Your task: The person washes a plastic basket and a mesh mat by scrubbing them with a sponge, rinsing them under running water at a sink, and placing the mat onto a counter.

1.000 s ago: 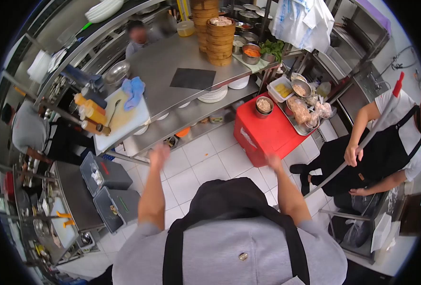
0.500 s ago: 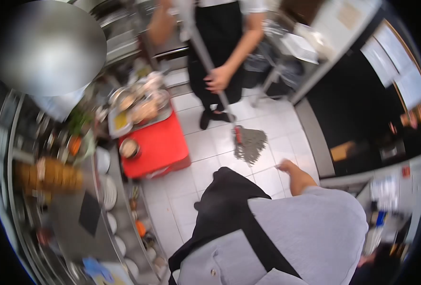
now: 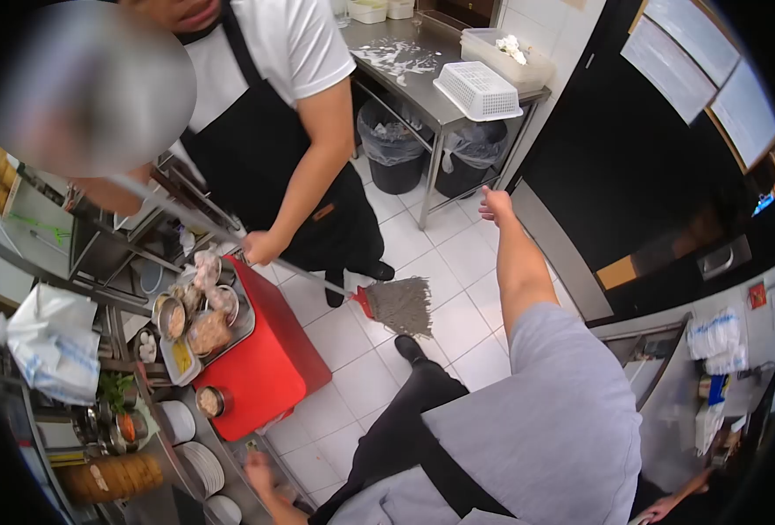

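Observation:
My right hand [image 3: 495,206] reaches forward over the tiled floor, fingers loosely apart and holding nothing. It is nearest the metal table [image 3: 444,109] and the black bin [image 3: 473,157] under it, apparently without touching either. Low on the left, my left hand [image 3: 260,472] hangs beside the shelf of white plates [image 3: 202,468]. Its fingers are small in view but look loosely open, with nothing visible in them. Ahead, a co-worker in a black apron holds a mop [image 3: 402,304] by its long handle; the grey strands lie on the floor near my shoe.
A red box [image 3: 269,350] stands left of my path, bearing a tray of food bowls [image 3: 230,328] and a small tin [image 3: 212,402]. White baskets [image 3: 479,90] sit on the metal table. A black door [image 3: 659,175] is at right. Another person's hand [image 3: 667,506] shows at bottom right.
The co-worker and red box appear nearer. My right arm has stretched farther forward, and my left hand has come into view. The mop head has shifted left in the view.

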